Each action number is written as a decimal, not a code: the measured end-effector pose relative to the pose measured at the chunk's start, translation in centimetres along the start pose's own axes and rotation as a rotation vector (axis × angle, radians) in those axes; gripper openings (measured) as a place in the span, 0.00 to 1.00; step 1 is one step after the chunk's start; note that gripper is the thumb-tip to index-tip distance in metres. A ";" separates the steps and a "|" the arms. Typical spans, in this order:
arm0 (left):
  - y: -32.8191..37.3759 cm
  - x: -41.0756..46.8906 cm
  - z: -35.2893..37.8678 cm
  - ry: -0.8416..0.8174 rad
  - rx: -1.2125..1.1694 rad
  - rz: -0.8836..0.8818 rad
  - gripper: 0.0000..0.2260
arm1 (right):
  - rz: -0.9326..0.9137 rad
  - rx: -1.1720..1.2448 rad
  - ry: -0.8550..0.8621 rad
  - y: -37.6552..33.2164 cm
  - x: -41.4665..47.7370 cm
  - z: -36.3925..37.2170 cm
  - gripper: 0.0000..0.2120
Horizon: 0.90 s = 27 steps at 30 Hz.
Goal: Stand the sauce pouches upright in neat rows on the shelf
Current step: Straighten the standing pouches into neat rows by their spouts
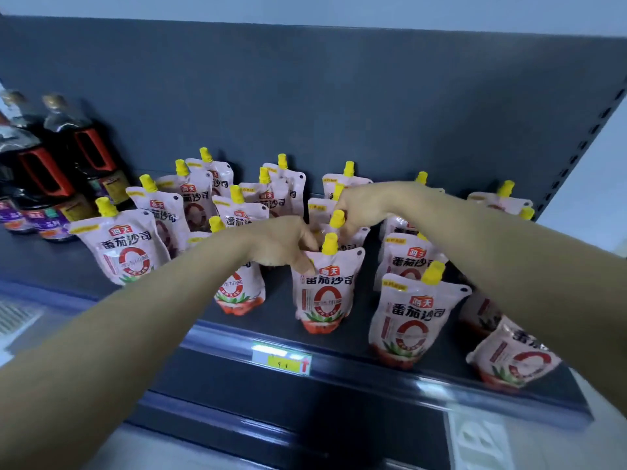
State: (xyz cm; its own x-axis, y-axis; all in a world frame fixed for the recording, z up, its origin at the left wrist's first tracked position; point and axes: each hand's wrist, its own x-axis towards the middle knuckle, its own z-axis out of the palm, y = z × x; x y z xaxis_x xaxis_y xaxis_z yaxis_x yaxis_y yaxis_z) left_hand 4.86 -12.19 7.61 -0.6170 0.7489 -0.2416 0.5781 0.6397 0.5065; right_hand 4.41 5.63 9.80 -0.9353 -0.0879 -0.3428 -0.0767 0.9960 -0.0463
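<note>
Left hand, right hand (on pouches)

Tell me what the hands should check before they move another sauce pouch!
1. The left hand grips the middle front pouch at its top: ok.
2. The right hand has a firm grip on the yellow cap behind: cannot tell.
3. The middle front pouch stands upright: ok.
4. The far-right front pouch stands upright: not ok, it leans.
5. Rows line up on the shelf: not ok, the pouches sit staggered.
</note>
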 end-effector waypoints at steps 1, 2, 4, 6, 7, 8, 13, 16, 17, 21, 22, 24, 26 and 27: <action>-0.3 0.1 0.2 0.001 -0.004 0.020 0.20 | 0.014 0.003 0.010 -0.1 0.0 0.3 0.08; -0.5 0.1 0.3 0.001 -0.001 0.043 0.21 | 0.034 0.002 0.024 -0.2 -0.1 0.4 0.08; -0.9 0.0 0.2 -0.016 0.010 0.068 0.20 | 0.075 0.014 0.039 -0.5 -0.4 0.6 0.10; -1.2 -0.2 -0.1 -0.036 0.025 0.076 0.22 | 0.098 0.044 0.053 -0.9 -0.5 0.7 0.12; -1.4 -0.5 -0.2 -0.043 0.026 0.078 0.22 | 0.107 0.054 0.058 -1.1 -0.5 0.7 0.13; -1.7 -0.7 -0.3 -0.055 0.025 0.075 0.22 | 0.116 0.063 0.063 -1.3 -0.4 0.8 0.13; -2.1 -1.7 -0.2 -0.055 0.019 0.101 0.17 | 0.167 0.103 0.064 -2.3 -0.5 1.1 0.13; -2.1 -2.0 0.0 -0.044 0.025 0.133 0.10 | 0.186 0.118 0.059 -2.9 -0.9 1.3 0.12; -2.2 -2.0 0.1 -0.039 0.026 0.148 0.10 | 0.190 0.125 0.060 -3.1 -1.0 1.3 0.12; -2.8 -2.1 -0.1 -0.038 0.040 0.192 0.10 | 0.201 0.157 0.073 -3.6 -1.5 1.5 0.12; -3.0 -2.2 -0.3 -0.042 0.035 0.205 0.09 | 0.200 0.157 0.084 -3.7 -1.6 1.7 0.12; -3.3 -2.7 -0.8 -0.048 0.026 0.225 0.06 | 0.209 0.165 0.084 -4.0 -2.0 1.7 0.12; -3.6 -3.3 -1.5 -0.060 0.001 0.222 0.07 | 0.219 0.146 0.035 -4.1 -2.7 1.0 0.09; -3.6 -3.6 -1.8 -0.061 -0.031 0.214 0.10 | 0.234 0.153 0.002 -4.0 -3.2 0.5 0.07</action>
State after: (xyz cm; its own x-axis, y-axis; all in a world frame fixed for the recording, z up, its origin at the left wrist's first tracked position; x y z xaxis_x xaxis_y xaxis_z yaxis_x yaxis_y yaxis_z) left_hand 4.02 -17.48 8.14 -0.4479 0.8768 -0.1749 0.6755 0.4600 0.5762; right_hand 7.87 1.92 10.61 -0.9219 0.1448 -0.3594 0.1949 0.9750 -0.1071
